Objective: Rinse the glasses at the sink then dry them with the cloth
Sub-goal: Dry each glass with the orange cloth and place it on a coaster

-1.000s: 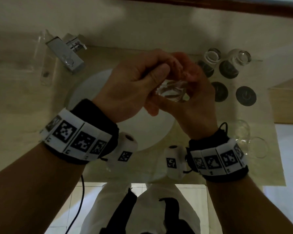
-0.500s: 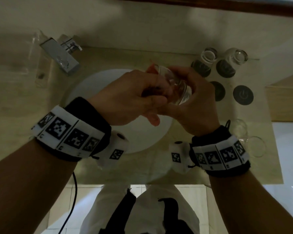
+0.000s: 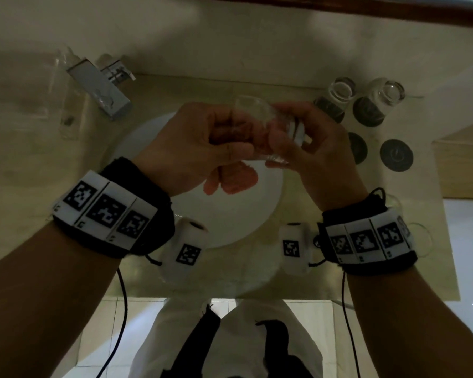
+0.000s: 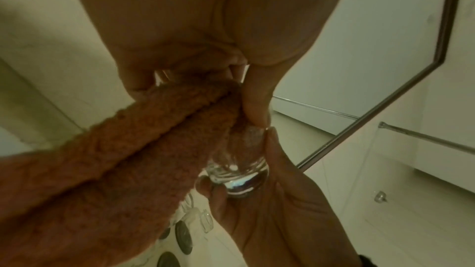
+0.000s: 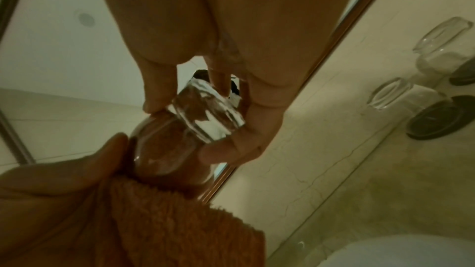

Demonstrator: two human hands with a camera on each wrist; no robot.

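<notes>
Over the white sink (image 3: 230, 222) both hands hold one clear glass (image 3: 260, 115), tipped on its side. My right hand (image 3: 320, 148) grips its thick base (image 4: 239, 180) with thumb and fingers (image 5: 246, 141). My left hand (image 3: 191, 148) pinches an orange cloth (image 3: 238, 181) whose end is pushed into the glass's mouth (image 5: 164, 149). The rest of the cloth (image 4: 115, 170) hangs down under my left palm. The left fingertips are hidden behind the glass and cloth.
A chrome tap (image 3: 99, 88) stands at the back left. Two glasses (image 3: 339, 91) (image 3: 388, 91) stand on dark coasters at the back right, with bare coasters (image 3: 396, 155) in front. More glasses (image 3: 421, 238) stand by my right wrist. A mirror (image 4: 385, 109) is behind.
Both hands have lifted the glass up and away over the basin and turned it. The cloth has stayed in its mouth.
</notes>
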